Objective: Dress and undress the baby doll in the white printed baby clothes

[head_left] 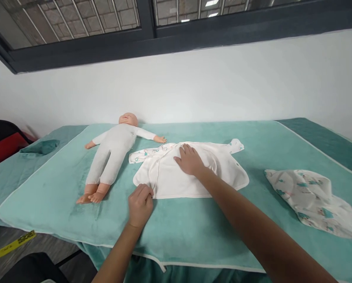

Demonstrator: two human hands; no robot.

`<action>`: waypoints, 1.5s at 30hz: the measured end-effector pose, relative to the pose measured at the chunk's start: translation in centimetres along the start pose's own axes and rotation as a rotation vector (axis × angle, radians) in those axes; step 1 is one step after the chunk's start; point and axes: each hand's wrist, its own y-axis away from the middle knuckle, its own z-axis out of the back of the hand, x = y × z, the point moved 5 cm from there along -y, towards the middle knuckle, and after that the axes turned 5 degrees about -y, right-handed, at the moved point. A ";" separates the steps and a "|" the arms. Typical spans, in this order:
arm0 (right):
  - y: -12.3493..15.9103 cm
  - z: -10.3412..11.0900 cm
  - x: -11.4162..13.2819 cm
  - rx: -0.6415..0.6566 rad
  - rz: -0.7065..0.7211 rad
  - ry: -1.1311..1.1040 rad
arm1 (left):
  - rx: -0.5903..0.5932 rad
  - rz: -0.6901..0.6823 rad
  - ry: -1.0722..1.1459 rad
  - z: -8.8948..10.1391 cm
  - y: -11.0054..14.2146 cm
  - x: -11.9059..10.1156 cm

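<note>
A white baby jacket (176, 177) lies spread flat on the teal blanket (60, 188), its printed sleeves reaching left and right. My right hand (190, 159) rests flat on the jacket's middle, fingers stretched out. My left hand (140, 204) pinches the jacket's lower left hem with curled fingers. A baby doll (112, 151) in a pale grey suit lies on its back just left of the jacket, head toward the wall.
A crumpled printed white garment (314, 200) lies at the right on the blanket. A folded dark green cloth (41, 146) sits at the far left. A red and black object (1, 147) is beyond the left edge. The white wall runs behind.
</note>
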 end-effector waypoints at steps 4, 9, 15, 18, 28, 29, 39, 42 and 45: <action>1.9 0.0 2.7 0.062 0.199 -0.039 | 0.008 0.016 0.001 0.0 0.0 0.0; 5.1 0.7 4.8 0.085 0.343 -0.069 | 0.041 0.058 -0.014 0.0 0.0 0.2; 7.8 1.2 7.6 0.131 0.487 -0.134 | 0.028 0.061 0.008 0.2 0.1 0.1; 8.6 1.3 8.7 0.134 0.495 -0.161 | 0.025 0.059 0.013 0.2 0.2 0.2; 8.3 0.7 9.1 0.100 0.309 -0.186 | 0.025 0.074 0.036 0.1 0.3 0.5; 8.3 0.7 9.1 0.100 0.297 -0.189 | 0.027 0.078 0.038 0.0 0.3 0.5; 8.5 1.1 9.1 0.074 0.283 -0.250 | 0.210 -0.006 0.168 -0.6 -0.2 -0.4; 8.4 1.3 9.0 0.067 0.283 -0.275 | 0.305 -0.040 0.194 -0.8 -0.3 -0.8; 8.4 1.4 8.9 0.068 0.288 -0.286 | 0.312 -0.023 0.147 -0.9 -0.3 -0.7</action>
